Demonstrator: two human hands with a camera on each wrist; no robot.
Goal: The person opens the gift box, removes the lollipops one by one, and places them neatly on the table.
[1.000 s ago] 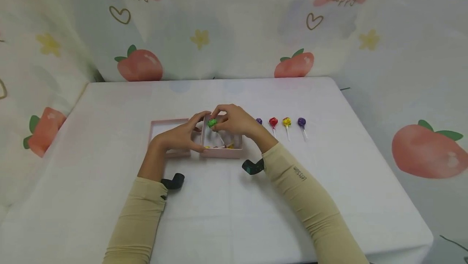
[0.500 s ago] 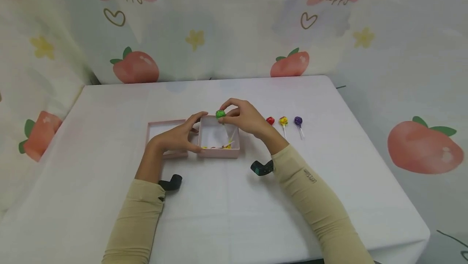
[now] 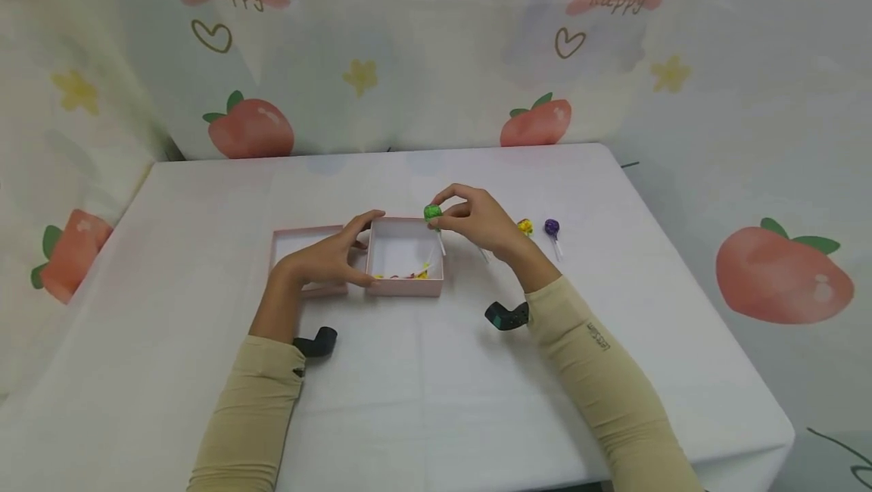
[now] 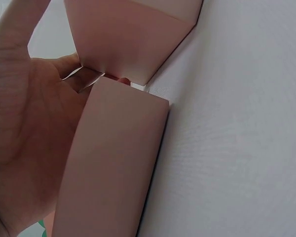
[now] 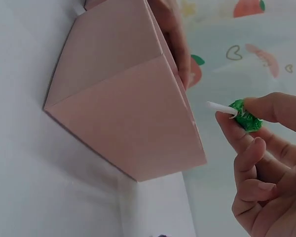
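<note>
In the head view my left hand (image 3: 325, 259) spans the left side of an open pink box (image 3: 405, 288), thumb at its near corner and fingers at its far corner. My right hand (image 3: 482, 224) pinches a green-wrapped lollipop (image 3: 432, 212) by its head, above the box's right rim. Its white stick points towards the box in the right wrist view, where the lollipop (image 5: 246, 121) hangs beside the rim. Inside the box, yellow and red lollipops (image 3: 421, 275) lie along the near wall. The left wrist view shows the box (image 4: 130, 37) beyond the palm.
A second shallow pink box part (image 3: 328, 291) lies left of the box, partly under my left hand. Right of my right hand are a yellow lollipop (image 3: 524, 226) and a purple lollipop (image 3: 552, 227) on the white tablecloth (image 3: 381, 401). My right hand and forearm hide part of that row.
My right hand has carried the green lollipop rightward from over the box's inside to its right rim, now covering more of the lollipop row. The left hand keeps its place on the box.
</note>
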